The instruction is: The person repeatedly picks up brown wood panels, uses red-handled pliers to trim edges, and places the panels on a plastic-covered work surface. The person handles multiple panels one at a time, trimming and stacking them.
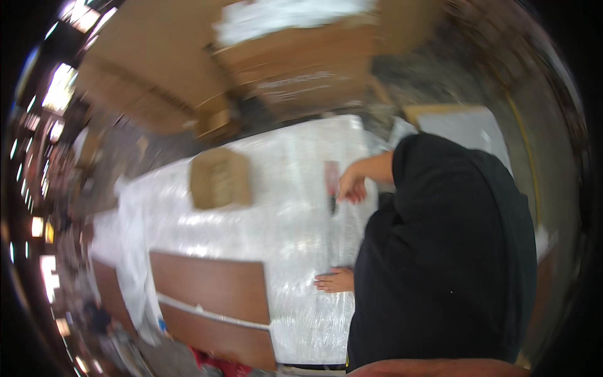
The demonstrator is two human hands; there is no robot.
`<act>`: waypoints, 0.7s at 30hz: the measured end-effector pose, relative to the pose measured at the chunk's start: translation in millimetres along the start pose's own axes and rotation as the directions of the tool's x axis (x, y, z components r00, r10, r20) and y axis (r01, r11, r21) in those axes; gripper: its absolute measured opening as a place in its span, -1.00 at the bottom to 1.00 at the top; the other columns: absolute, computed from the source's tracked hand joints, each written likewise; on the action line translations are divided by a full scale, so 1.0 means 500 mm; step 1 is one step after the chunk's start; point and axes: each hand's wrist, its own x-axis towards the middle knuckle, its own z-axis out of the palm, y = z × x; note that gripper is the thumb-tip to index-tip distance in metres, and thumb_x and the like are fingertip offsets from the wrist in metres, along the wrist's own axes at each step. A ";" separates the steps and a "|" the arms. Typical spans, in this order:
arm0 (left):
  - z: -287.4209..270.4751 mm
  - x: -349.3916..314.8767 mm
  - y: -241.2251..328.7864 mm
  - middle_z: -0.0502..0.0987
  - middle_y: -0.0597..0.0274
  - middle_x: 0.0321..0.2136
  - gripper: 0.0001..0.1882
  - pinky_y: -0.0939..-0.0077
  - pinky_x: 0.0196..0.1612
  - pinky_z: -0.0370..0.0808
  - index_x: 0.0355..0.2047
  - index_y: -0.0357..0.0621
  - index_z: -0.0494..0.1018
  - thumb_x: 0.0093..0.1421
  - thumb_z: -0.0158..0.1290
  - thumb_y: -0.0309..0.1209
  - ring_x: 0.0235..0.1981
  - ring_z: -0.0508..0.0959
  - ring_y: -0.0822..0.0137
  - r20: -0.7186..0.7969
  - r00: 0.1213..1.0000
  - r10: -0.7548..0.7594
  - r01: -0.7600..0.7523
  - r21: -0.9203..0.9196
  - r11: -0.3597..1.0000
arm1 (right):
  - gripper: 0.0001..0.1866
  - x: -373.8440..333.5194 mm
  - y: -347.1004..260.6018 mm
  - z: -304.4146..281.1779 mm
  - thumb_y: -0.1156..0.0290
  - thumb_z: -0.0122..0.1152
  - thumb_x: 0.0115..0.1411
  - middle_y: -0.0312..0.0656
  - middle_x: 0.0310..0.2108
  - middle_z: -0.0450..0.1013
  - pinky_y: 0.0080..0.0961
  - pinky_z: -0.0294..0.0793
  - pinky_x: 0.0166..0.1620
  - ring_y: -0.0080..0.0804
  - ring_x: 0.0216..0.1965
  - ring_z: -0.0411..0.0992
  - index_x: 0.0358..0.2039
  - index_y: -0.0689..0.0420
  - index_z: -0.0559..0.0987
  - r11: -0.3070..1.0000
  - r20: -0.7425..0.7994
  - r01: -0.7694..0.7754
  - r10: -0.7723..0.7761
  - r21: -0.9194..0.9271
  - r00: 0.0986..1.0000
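Note:
My right hand (353, 187) is closed above a large surface covered in clear plastic film (289, 188). A small dark object (333, 205) shows at its fingertips, too blurred to name. Just beside that hand, a pinkish-red rectangle (331, 176) lies on or under the film. My left hand (336, 281) rests flat on the film nearer the lower edge, fingers stretched out and nothing in it. A black short sleeve (408, 151) covers my upper right arm, and my torso hides the left forearm.
An open cardboard box (220, 179) stands on the film. Brown panels (213, 286) with a pale strip between them lie lower left. Large cartons (308, 72) stand along the far side, one topped with white wrapping (289, 19). Loose film (129, 251) hangs at the left.

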 end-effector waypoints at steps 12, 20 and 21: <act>0.018 -0.043 -0.083 0.19 -0.58 0.38 -0.20 -0.21 0.44 0.23 0.41 -0.54 0.15 0.49 -0.10 -0.01 0.40 0.26 -0.46 -0.058 0.880 0.472 -0.457 0.175 0.872 | -0.75 -0.178 1.216 0.617 0.35 0.23 0.30 0.00 -0.35 0.69 -0.13 0.68 -0.31 -0.07 -0.37 0.69 -0.34 0.25 0.76 0.858 -0.839 -0.514 0.285 0.008 0.464; -0.036 -0.195 0.191 0.38 -0.36 0.27 -0.43 -0.03 0.31 0.41 0.28 -0.44 0.32 0.38 0.04 -0.28 0.28 0.43 -0.24 0.053 0.752 0.657 -0.655 -0.055 0.754 | -0.61 -0.118 1.160 0.726 0.19 0.32 0.22 0.13 -0.18 0.67 -0.15 0.68 -0.21 -0.02 -0.21 0.70 -0.22 0.33 0.74 0.302 -0.292 0.072 0.791 0.951 0.537; -0.052 -0.237 0.253 0.40 -0.34 0.26 -0.45 -0.01 0.30 0.43 0.27 -0.43 0.33 0.37 0.05 -0.31 0.27 0.44 -0.22 0.076 0.682 0.727 -0.712 -0.155 0.684 | -0.58 -0.127 1.165 0.702 0.17 0.33 0.21 0.15 -0.16 0.67 -0.15 0.68 -0.20 -0.02 -0.19 0.70 -0.21 0.34 0.74 0.243 -0.271 0.123 0.801 0.962 0.533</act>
